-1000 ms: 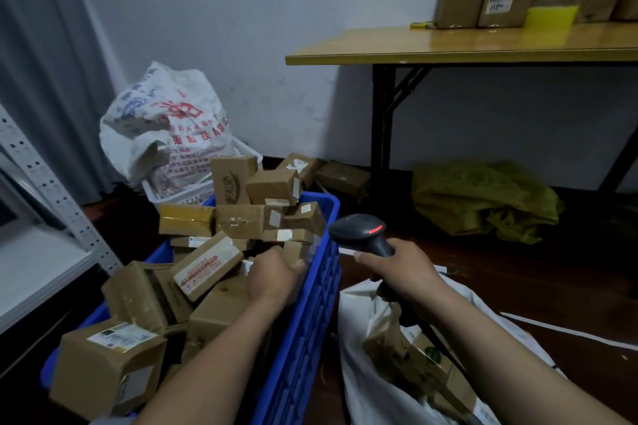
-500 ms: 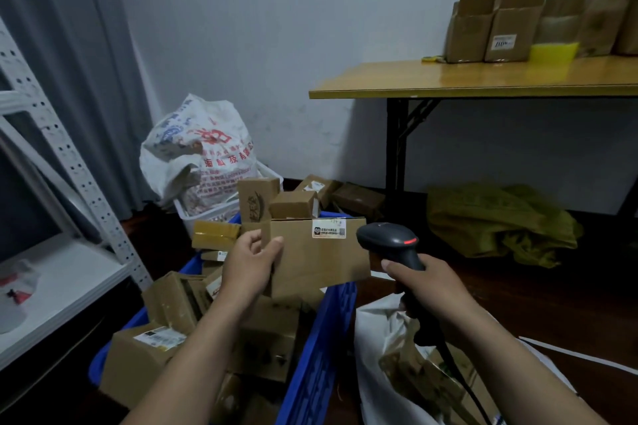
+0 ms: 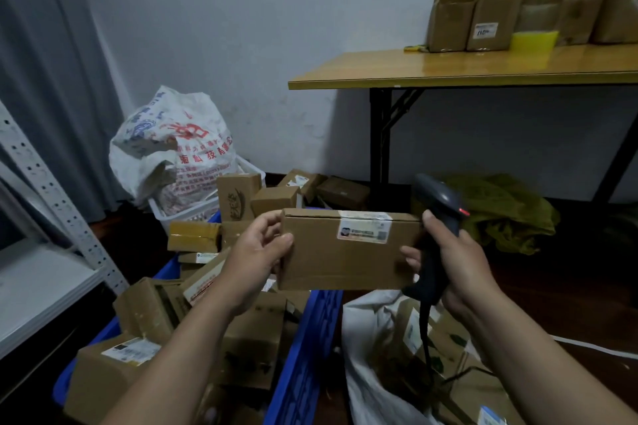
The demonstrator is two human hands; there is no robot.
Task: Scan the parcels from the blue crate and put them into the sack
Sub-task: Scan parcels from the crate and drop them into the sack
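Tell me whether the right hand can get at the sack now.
Probably yes: the right hand, gripping the scanner, hangs just above the sack's open mouth with nothing between.

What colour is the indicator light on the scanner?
Red: the light glows on the scanner in the right hand; head view.

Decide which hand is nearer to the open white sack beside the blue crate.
Right. The right hand, gripping the scanner, is above the sack mouth; the left hand, holding the box at its other end, is over the blue crate.
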